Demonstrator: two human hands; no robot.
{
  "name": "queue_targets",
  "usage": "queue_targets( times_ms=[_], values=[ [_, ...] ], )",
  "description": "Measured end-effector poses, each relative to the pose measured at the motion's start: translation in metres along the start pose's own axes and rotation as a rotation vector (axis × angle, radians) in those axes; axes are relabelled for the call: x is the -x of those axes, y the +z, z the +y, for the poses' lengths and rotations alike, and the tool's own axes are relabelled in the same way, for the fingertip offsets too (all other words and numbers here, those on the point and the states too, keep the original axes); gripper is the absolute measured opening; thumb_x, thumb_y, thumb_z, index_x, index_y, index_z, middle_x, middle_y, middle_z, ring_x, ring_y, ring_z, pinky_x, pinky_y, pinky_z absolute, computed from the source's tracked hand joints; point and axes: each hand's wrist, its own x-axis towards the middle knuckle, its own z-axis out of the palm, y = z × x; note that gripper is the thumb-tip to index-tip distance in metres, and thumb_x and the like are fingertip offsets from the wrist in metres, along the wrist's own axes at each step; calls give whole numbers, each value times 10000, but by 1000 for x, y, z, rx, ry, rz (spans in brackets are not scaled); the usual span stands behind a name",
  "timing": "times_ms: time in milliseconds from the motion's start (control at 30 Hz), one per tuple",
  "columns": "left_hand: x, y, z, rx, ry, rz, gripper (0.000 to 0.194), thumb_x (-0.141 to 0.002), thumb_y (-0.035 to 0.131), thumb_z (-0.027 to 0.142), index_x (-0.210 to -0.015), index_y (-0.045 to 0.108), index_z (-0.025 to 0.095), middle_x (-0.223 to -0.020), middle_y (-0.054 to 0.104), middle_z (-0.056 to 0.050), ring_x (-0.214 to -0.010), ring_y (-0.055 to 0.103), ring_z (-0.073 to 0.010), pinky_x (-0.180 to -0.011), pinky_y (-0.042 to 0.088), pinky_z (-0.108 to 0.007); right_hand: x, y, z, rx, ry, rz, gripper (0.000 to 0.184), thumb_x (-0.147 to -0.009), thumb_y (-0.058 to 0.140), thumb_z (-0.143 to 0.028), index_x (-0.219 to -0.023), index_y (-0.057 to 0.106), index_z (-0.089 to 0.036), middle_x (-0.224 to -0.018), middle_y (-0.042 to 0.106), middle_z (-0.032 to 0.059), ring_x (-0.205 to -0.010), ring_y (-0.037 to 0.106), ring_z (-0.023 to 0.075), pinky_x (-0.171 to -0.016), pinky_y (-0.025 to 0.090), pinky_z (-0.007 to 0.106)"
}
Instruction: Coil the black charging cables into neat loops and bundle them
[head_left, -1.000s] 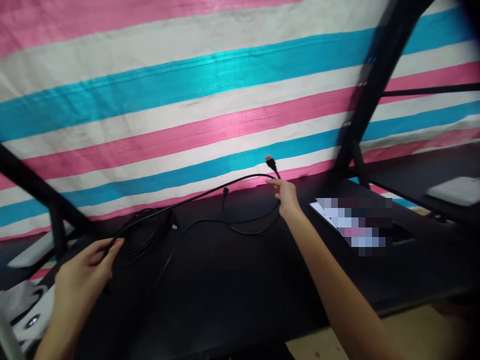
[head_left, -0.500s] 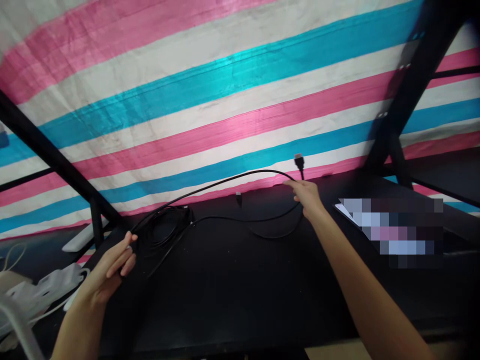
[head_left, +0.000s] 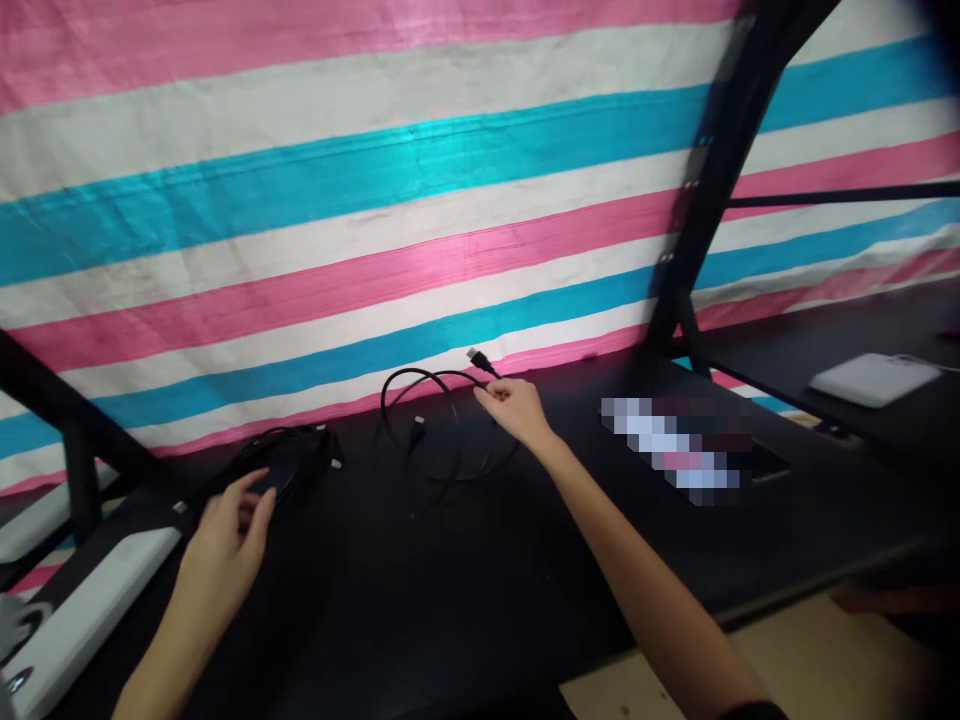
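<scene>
My right hand [head_left: 514,408] is closed in a pinch on a black cable [head_left: 409,371], above the back of the black tabletop. One plug [head_left: 478,360] with a flat metal tip sticks up past the fingers. The cable hangs in loose loops left of this hand, and another plug [head_left: 417,430] stands out among them. My left hand [head_left: 229,530] is open, fingers curved and apart, nothing visible between them. Just beyond it lies a coil of black cables [head_left: 300,440] with light-coloured tips.
A long white device [head_left: 105,600] lies on the table [head_left: 420,610] at left. Right of my right hand is a blurred-out, phone-like object [head_left: 675,450]. Dark frame posts [head_left: 709,190] flank a striped sheet [head_left: 390,160]. A white flat box [head_left: 874,380] rests on the neighbouring table.
My left hand has let go of the cable and opened. My right hand still pinches it near the plug, and the stretched length now hangs in loops. The view has turned right.
</scene>
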Motion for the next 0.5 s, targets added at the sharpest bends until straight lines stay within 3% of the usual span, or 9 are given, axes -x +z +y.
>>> queue_targets(
  times_ms=[67,100,133,200,267,367,433,500],
  values=[
    [5,5,50,-19,233,150,473,-791,464,528,-1093,610,194,-1028,623,-124,-963,595,-284,-824,469,-418,2,2,-3,13,-48,-13,403,-731,572,-396,-447,369,-195,-484,350,-23,-522,348,115,-562,240,273],
    [7,9,74,22,315,135,419,-825,455,485,-1108,602,213,-1109,610,-111,-1052,562,-275,-914,425,-429,3,2,-4,10,-74,-22,395,-734,573,-402,-446,399,-195,-484,362,-21,-523,362,118,-561,249,271],
    [10,15,97,87,400,80,357,-835,474,457,-1073,616,232,-1089,627,-85,-1047,568,-255,-936,407,-420,4,3,-5,-4,-97,-30,384,-737,575,-406,-447,438,-194,-482,369,-19,-524,374,119,-560,257,269],
    [12,33,131,217,456,-160,255,-842,508,420,-962,648,243,-1014,661,-51,-990,595,-221,-920,417,-393,5,4,-8,-69,-115,-60,352,-746,578,-421,-479,544,-194,-475,378,-20,-517,376,119,-550,264,265],
    [11,59,148,345,363,-361,284,-848,505,433,-966,654,222,-1043,656,-71,-1007,596,-225,-932,422,-404,6,3,-13,-195,-111,-113,323,-748,590,-436,-543,637,-190,-480,410,-19,-511,371,115,-539,266,263],
    [6,93,154,574,128,-567,450,-815,551,494,-1146,600,192,-1191,609,-125,-1110,566,-236,-982,413,-400,10,-1,-25,-435,-81,-251,302,-759,593,-452,-686,719,-188,-575,539,2,-552,435,122,-546,309,258],
    [5,105,154,751,23,-719,494,-795,595,473,-1189,571,178,-1168,623,-129,-1093,581,-221,-968,431,-366,13,-3,-33,-553,-40,-375,325,-778,572,-467,-808,743,-192,-634,586,12,-582,479,130,-550,345,255],
    [6,109,154,887,-54,-777,472,-776,635,419,-1163,571,157,-1061,666,-111,-995,627,-193,-911,465,-324,16,-4,-39,-611,-13,-490,362,-794,552,-479,-917,743,-198,-628,595,9,-583,502,133,-543,366,253]
  ],
)
